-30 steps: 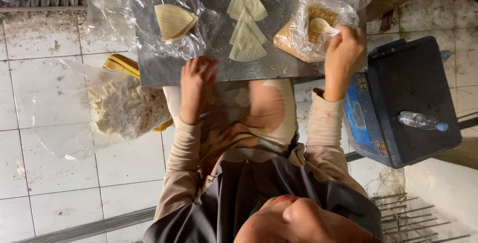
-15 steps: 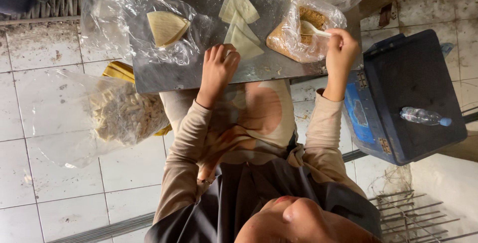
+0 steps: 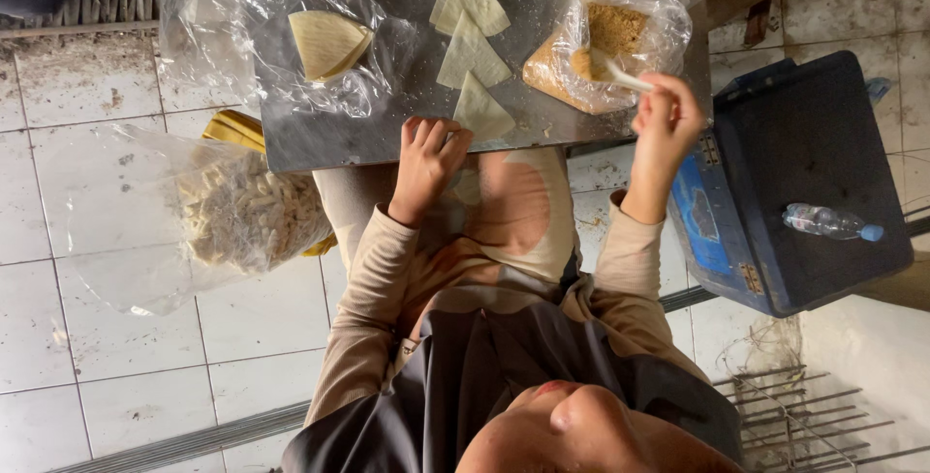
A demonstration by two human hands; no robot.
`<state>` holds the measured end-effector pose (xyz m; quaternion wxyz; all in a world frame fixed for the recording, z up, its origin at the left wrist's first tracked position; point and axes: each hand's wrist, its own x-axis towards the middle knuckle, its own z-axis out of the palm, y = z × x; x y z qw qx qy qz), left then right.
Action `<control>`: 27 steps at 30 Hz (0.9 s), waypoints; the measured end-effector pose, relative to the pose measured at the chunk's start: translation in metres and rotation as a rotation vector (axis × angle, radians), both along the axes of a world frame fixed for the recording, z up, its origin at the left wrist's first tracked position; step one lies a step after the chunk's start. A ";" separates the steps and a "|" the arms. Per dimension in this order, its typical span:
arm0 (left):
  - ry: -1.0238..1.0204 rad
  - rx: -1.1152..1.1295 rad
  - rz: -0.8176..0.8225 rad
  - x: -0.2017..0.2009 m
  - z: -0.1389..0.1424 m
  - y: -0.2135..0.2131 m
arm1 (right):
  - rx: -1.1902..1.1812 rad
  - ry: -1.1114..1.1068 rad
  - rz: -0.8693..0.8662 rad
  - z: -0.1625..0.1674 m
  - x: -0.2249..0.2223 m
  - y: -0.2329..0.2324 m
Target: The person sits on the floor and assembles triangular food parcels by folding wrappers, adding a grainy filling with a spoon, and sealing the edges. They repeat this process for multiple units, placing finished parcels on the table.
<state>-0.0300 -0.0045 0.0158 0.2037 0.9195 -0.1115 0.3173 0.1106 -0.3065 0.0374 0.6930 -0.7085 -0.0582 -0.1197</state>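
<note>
Both hands are working at upper centre: the left hand is pinching a triangular dough wrapper on the desk, while the right hand is gripping a white spoon in the bagged filling.

A small food-making spot on a tiled floor: a metal tray with dough triangles, bags of filling and folded snacks

The person wears a beige long-sleeved top, and its soft cloth sleeves end in ribbed cuffs beside the grey metal tray. A dark grey apron covers the chest. Light trousers have large rust-orange round patches. Both hands are bare.
</note>
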 end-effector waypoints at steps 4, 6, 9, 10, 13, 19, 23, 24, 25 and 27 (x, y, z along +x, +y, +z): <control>-0.030 0.008 0.079 -0.004 -0.007 -0.003 | -0.045 0.071 0.175 -0.023 -0.034 0.037; -0.043 0.000 0.066 -0.005 -0.009 -0.003 | -0.036 0.133 0.215 -0.030 -0.048 0.054; -0.065 -0.001 0.055 -0.005 -0.011 -0.003 | -0.284 -0.001 0.221 -0.029 -0.061 0.073; -0.072 -0.002 0.051 -0.005 -0.012 -0.002 | -0.344 -0.081 0.227 -0.026 -0.065 0.076; -0.069 -0.016 0.053 -0.003 -0.015 -0.003 | -0.494 -0.283 0.223 -0.016 -0.074 0.079; -0.091 0.027 0.073 -0.003 -0.022 -0.004 | -0.552 -0.380 0.172 -0.006 -0.081 0.085; -0.089 0.071 0.105 -0.004 -0.021 -0.005 | -0.522 -0.388 0.163 -0.010 -0.081 0.086; -0.083 0.070 0.108 -0.005 -0.020 -0.005 | -0.519 -0.390 0.166 -0.014 -0.081 0.085; -0.078 0.071 0.111 -0.005 -0.019 -0.005 | -0.511 -0.381 0.150 -0.019 -0.081 0.083; -0.087 0.074 0.130 -0.006 -0.017 -0.005 | -0.495 -0.365 0.118 -0.032 -0.079 0.079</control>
